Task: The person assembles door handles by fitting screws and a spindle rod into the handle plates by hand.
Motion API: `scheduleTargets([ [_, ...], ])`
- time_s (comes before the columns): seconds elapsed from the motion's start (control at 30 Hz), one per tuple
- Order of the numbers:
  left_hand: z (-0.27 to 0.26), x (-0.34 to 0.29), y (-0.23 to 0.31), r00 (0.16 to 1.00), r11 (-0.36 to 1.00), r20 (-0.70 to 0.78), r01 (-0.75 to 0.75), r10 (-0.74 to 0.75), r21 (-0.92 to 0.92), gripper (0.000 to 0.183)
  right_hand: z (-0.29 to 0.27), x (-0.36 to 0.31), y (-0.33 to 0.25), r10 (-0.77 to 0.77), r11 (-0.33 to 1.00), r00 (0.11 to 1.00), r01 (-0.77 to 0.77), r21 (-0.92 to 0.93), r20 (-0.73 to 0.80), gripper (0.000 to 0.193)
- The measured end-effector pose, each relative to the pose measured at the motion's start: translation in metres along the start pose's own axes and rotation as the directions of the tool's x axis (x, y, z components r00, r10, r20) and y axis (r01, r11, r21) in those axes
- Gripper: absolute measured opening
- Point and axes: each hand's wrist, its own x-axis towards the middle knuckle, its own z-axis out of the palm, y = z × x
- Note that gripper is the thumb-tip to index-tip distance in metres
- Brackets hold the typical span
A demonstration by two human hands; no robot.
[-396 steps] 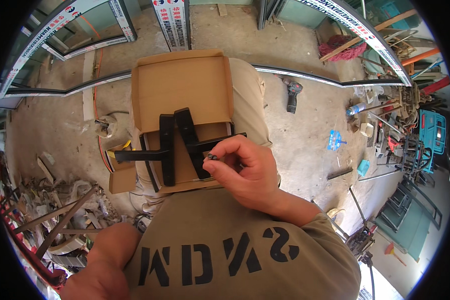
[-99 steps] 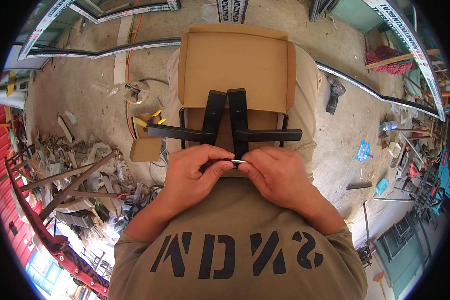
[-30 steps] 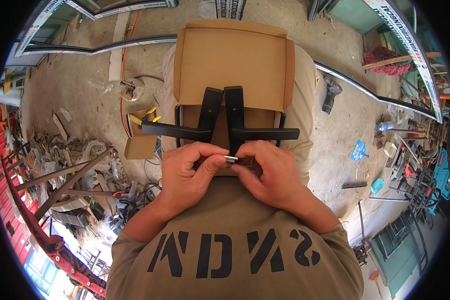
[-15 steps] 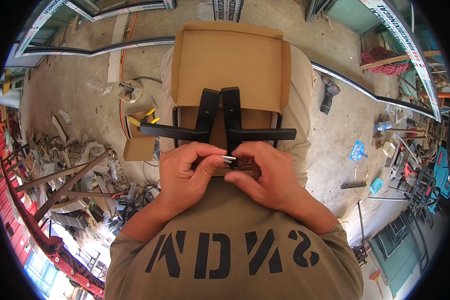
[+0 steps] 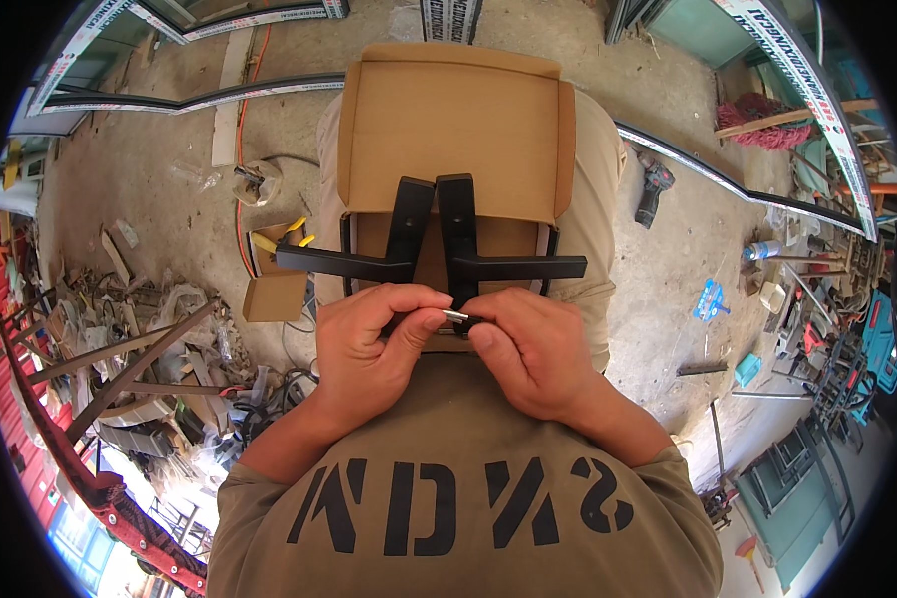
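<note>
My left hand (image 5: 366, 344) pinches a small silver metal pin (image 5: 453, 315) between thumb and forefinger. Its free end points at the fingertips of my right hand (image 5: 540, 351), which are closed together; whatever lies between them is mostly hidden. Just beyond my fingers, two black L-shaped lever handles, a left one (image 5: 354, 263) and a right one (image 5: 523, 267), rest across an opened cardboard box (image 5: 453, 130) on my lap. The plates of the handles stand side by side against the box, and their levers stick out to either side.
To the left, a small cardboard box (image 5: 275, 297) holds yellow-handled pliers (image 5: 265, 242). A cordless drill (image 5: 654, 191) lies on the floor at right. Scrap and plastic (image 5: 169, 339) are piled at left. Wrapped metal frames (image 5: 259, 92) stand around, and a teal tool case (image 5: 879, 344) is far right.
My right fingers have closed in and moved slightly toward the silver pin, and the right thumb has drawn up against the forefinger. The left hand keeps its pinch.
</note>
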Motion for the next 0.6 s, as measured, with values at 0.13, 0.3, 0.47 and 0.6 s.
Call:
scheduleTargets([
  [0.13, 0.002, -0.002, -0.002, 1.0, 1.0, 0.005, 0.0, 0.0, 0.007, 0.013, 0.001, 0.0, -0.002, 0.024, 0.999, 1.0, -0.024, -0.033, -0.002, 0.016],
  [0.3, 0.002, -0.004, -0.002, 0.998, 0.997, -0.031, 0.059, -0.061, -0.049, 0.011, 0.0, -0.002, 0.001, 0.036, 0.999, 0.999, -0.036, -0.036, 0.0, 0.018],
  [0.47, 0.003, -0.004, -0.004, 0.999, 1.0, -0.043, 0.015, -0.016, -0.017, 0.011, 0.0, 0.0, -0.007, 0.122, 0.992, 0.991, -0.121, 0.036, -0.047, 0.017],
  [0.6, 0.004, -0.003, -0.006, 0.998, 1.0, -0.057, -0.025, 0.025, -0.002, 0.011, 0.002, -0.003, 0.001, 0.036, 0.999, 0.999, -0.037, -0.032, -0.019, 0.016],
])
